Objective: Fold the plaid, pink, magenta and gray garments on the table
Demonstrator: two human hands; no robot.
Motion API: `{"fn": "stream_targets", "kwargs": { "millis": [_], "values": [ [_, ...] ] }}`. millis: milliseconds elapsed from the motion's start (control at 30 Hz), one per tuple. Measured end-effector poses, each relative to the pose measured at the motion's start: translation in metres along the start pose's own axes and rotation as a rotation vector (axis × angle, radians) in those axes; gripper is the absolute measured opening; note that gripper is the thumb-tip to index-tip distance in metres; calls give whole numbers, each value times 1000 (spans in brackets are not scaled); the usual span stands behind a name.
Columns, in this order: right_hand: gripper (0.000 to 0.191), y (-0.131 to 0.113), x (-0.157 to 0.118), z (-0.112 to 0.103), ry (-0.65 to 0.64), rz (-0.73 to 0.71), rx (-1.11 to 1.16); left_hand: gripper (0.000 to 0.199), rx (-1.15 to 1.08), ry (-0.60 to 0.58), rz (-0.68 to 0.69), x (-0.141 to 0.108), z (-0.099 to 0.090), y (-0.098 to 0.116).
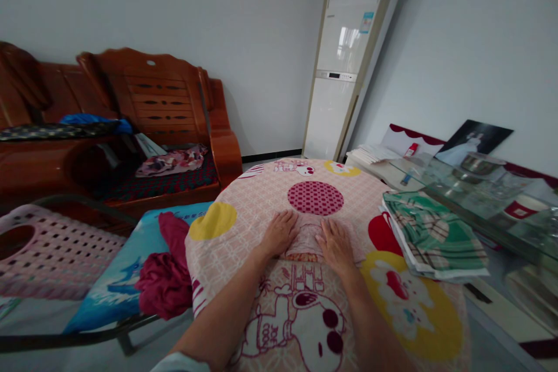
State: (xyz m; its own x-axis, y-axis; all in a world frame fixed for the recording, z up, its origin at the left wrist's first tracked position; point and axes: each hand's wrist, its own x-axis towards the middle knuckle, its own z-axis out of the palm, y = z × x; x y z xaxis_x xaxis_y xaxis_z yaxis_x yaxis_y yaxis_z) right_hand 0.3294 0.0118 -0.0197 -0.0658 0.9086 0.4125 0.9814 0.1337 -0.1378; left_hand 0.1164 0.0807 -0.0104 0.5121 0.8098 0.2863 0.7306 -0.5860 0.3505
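Observation:
A small pale pink piece of fabric (308, 233), perhaps a garment, lies flat on a round table with a patterned cover (261, 195). My left hand (281, 233) rests palm down on its left side, fingers stretched forward. On its right side lies my right hand (335, 244), also flat, with fingers extended. An orange-brown patterned strip shows at the near edge of the fabric, between my wrists. A stack of folded cloth, green plaid on top (433, 229), sits at the table's right side.
Left of the table, a maroon cloth (163, 279) lies on a blue cushion (117, 267) beside a pink woven basket (52, 250). A wooden sofa (161, 87) stands behind. A glass-topped cabinet (457, 195) is at right, a tall air conditioner (335, 110) in the corner.

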Motion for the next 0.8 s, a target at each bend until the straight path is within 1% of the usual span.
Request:
{"fn": "stream_targets", "kwargs": {
  "millis": [133, 333, 500, 600, 800],
  "values": [
    [54, -4, 2, -5, -27, 8, -14, 52, 24, -30, -11, 0, -2, 2],
    [54, -9, 2, -13, -53, 20, -6, 57, 30, -26, -7, 0, -1, 0],
    [54, -10, 3, -19, -115, 31, -39, 57, 81, -27, -11, 0, -2, 2],
    [54, -10, 4, -20, -149, 44, -48, 58, 143, -31, 0, 0, -4, 3],
    [50, -10, 4, -18, -148, 60, -33, 57, 190, -49, 1, 0, -7, 5]
  ]
}}
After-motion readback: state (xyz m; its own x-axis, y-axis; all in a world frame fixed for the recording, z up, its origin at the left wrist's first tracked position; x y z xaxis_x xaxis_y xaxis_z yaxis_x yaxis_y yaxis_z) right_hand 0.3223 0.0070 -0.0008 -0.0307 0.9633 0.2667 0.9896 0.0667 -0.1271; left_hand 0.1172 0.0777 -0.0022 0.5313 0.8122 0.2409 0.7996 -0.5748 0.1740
